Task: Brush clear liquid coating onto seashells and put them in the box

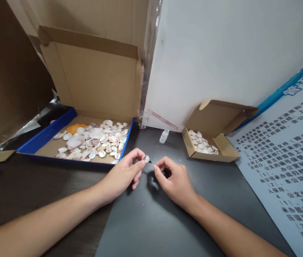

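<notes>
Between the thumb and fingertips of my left hand [130, 170] is a small patterned seashell [146, 159], pale with darker marks. My right hand [173, 178] pinches a thin dark-tipped tool [151, 162], whose tip is at the shell's right side; whether it touches the shell I cannot tell. Most of this tool is hidden by my fingers. Beyond my hands stands a small clear bottle [164, 136] with a whitish label. Left of them, a large blue-edged cardboard box [73, 156] holds many loose seashells [97, 139], with an orange one at the back.
At the right, a small open cardboard box [207, 156] holds white shells [201, 142]. A grey mat [140, 228] lies on the dark wooden table [6, 200]. A white panel [221, 46] rises behind, and a printed sheet [287, 160] slants along the right.
</notes>
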`<action>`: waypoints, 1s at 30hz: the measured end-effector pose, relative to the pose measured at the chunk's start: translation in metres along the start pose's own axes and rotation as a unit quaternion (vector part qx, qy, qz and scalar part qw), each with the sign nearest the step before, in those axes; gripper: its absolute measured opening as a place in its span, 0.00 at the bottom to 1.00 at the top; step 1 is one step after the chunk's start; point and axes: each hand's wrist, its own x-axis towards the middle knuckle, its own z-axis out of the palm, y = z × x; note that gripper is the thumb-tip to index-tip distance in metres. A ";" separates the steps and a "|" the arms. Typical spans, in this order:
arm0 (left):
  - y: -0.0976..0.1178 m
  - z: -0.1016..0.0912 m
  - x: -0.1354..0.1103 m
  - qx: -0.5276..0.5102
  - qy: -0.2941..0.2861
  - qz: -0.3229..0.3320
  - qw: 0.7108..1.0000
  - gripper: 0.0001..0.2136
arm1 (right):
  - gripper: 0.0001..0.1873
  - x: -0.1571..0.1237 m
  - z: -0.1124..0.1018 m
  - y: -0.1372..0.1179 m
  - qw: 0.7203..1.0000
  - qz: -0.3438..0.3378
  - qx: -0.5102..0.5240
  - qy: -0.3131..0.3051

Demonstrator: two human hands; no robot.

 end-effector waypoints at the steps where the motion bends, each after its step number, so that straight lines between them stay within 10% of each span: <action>1: 0.000 0.000 0.001 -0.004 0.004 0.006 1.000 0.11 | 0.06 0.000 0.000 0.000 1.000 -0.005 0.008 -0.003; 30: 0.004 0.004 -0.004 0.011 -0.002 -0.010 1.000 0.08 | 0.06 0.003 -0.005 0.005 0.990 -0.115 -0.063 0.055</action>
